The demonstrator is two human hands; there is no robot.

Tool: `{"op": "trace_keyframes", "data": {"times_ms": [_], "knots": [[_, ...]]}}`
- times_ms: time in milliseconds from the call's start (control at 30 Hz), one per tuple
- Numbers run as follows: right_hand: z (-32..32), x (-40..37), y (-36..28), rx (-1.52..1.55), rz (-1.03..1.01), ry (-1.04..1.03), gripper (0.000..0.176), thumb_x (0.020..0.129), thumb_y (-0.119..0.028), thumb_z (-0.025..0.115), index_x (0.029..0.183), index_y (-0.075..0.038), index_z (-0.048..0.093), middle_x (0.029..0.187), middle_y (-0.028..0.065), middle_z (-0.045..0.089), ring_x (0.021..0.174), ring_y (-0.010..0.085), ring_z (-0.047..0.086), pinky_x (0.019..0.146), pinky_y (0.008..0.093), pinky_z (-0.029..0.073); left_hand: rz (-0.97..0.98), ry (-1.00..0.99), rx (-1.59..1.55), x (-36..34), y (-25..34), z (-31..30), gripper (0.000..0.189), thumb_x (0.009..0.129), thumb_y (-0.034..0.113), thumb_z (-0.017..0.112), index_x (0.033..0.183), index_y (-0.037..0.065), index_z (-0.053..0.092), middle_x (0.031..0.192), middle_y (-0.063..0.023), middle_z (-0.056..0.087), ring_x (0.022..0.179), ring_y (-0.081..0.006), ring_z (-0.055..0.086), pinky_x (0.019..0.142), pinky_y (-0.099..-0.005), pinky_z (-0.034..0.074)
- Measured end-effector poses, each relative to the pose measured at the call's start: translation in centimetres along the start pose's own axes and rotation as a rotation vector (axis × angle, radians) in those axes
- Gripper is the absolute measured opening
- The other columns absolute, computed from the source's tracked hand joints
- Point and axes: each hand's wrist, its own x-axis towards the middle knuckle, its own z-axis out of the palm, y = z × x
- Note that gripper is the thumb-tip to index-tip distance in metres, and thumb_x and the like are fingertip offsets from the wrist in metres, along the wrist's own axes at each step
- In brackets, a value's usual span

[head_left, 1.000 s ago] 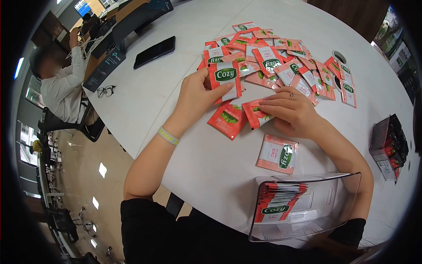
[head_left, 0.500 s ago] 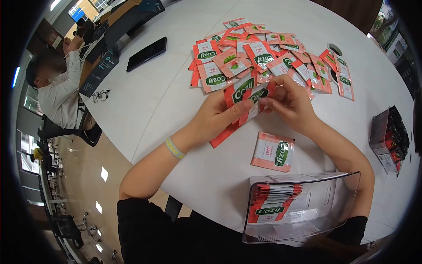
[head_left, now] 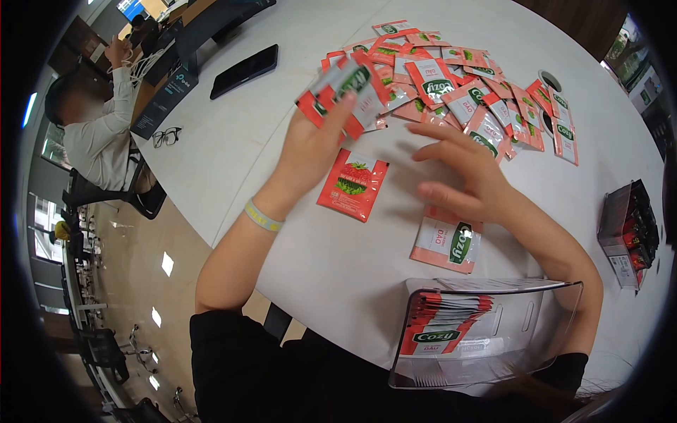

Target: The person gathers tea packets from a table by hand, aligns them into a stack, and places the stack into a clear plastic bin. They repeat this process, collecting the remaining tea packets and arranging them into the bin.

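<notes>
My left hand is raised above the white table and grips a small stack of red Cozy tea sachets. My right hand hovers open beside it, fingers spread, holding nothing. A single red sachet with a strawberry picture lies flat on the table between my hands. Another sachet lies just below my right hand. A loose pile of several sachets spreads across the table beyond both hands.
A clear plastic box holding upright sachets stands at the near edge. A second clear container sits at the right. A black phone and glasses lie at the left. A person in white sits at the far left.
My hands have parted. The left hand lifted the stack of sachets up and left; the right hand let go and opened. One strawberry sachet now lies on the table between them.
</notes>
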Motion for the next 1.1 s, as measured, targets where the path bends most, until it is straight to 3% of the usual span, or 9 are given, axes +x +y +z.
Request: {"op": "trace_keyframes", "data": {"times_ms": [67,200,300,467,600,767,833,1033,1100], "knots": [[0.2,0.2,-0.3,-0.062,-0.123,-0.22,0.051,0.088,-0.041,0.06,0.127,-0.008,0.053,0.145,0.0154,0.04,0.138,0.036,0.029,0.107,0.0475,0.031,-0.063,0.032,-0.206,0.5,0.1,-0.2,0.036,0.097,0.021,0.047,0.123,-0.004,0.047,0.113,-0.0135,0.061,0.099,-0.02,0.062,0.078,-0.0328,0.052],[1.0,0.5,-1.0,-0.276,-0.202,-0.357,0.058,0.09,-0.047,0.053,0.134,-0.01,0.046,0.145,0.015,0.039,0.139,0.0348,0.027,0.107,0.0543,0.027,-0.157,0.097,-0.51,1.0,0.0,-0.2,0.039,0.099,0.024,0.036,0.125,-0.004,0.042,0.116,-0.0192,0.059,0.106,-0.0304,0.061,0.084,-0.0402,0.055],[1.8,0.5,-1.4,-0.28,-0.2,-0.435,0.06,0.092,-0.051,0.048,0.136,-0.011,0.044,0.14,0.0162,0.044,0.136,0.0331,0.033,0.106,0.0579,0.024,-0.2,0.067,-0.602,1.0,-0.3,-0.5,0.041,0.098,0.026,0.034,0.124,-0.004,0.044,0.115,-0.0191,0.06,0.106,-0.0294,0.061,0.087,-0.0408,0.055],[1.5,0.2,-0.4,-0.375,-0.115,-0.115,0.048,0.08,-0.034,0.069,0.117,-0.006,0.057,0.102,0.0101,0.066,0.108,0.028,0.059,0.101,0.051,0.033,-0.219,0.037,-0.61,1.1,-0.7,-0.9,0.042,0.096,0.03,0.039,0.122,-0.003,0.046,0.108,-0.016,0.063,0.101,-0.0258,0.063,0.083,-0.0402,0.055],[0.9,-0.2,0.0,-0.375,0.07,-0.061,0.046,0.07,-0.028,0.078,0.108,-0.007,0.062,0.098,0.0083,0.066,0.104,0.0262,0.06,0.099,0.0466,0.037,-0.183,0.046,-0.343,0.7,-1.0,-0.7,0.042,0.092,0.032,0.05,0.12,0.001,0.05,0.098,-0.01,0.063,0.09,-0.0198,0.063,0.075,-0.0335,0.053],[1.6,0.2,-0.1,-0.383,-0.095,0.046,0.044,0.071,-0.027,0.078,0.107,-0.008,0.063,0.102,0.0103,0.066,0.106,0.0268,0.06,0.102,0.0471,0.035,-0.107,-0.075,0.264,-0.2,-0.7,0.0,0.052,0.082,0.036,0.068,0.123,0.007,0.052,0.098,-0.0089,0.06,0.092,-0.0216,0.061,0.076,-0.0314,0.049],[1.6,0.1,-0.1,-0.38,-0.082,0.022,0.043,0.072,-0.027,0.078,0.107,-0.007,0.064,0.103,0.0112,0.066,0.106,0.0273,0.06,0.103,0.0473,0.035,0.227,-0.144,0.711,-1.0,-0.4,0.7,0.062,0.077,0.042,0.073,0.121,0.004,0.051,0.104,-0.0135,0.056,0.095,-0.028,0.058,0.08,-0.0362,0.048],[1.7,-0.2,0.7,-0.393,-0.133,0.021,0.035,0.075,-0.023,0.075,0.105,-0.009,0.064,0.096,0.0127,0.068,0.099,0.0268,0.063,0.09,0.0434,0.046,0.326,-0.257,0.793,-1.2,-1.3,1.2,0.08,0.061,0.049,0.083,0.117,0.002,0.05,0.103,-0.013,0.056,0.097,-0.0296,0.057,0.083,-0.037,0.046],[2.0,-0.2,0.7,-0.352,-0.213,0.064,0.026,0.076,-0.019,0.073,0.098,-0.009,0.065,0.089,0.0092,0.069,0.091,0.0241,0.067,0.073,0.0373,0.053,0.324,-0.282,0.794,-1.1,-1.2,1.1,0.084,0.058,0.05,0.084,0.117,0.002,0.05,0.107,-0.0139,0.057,0.1,-0.0311,0.057,0.085,-0.0384,0.046]]}}
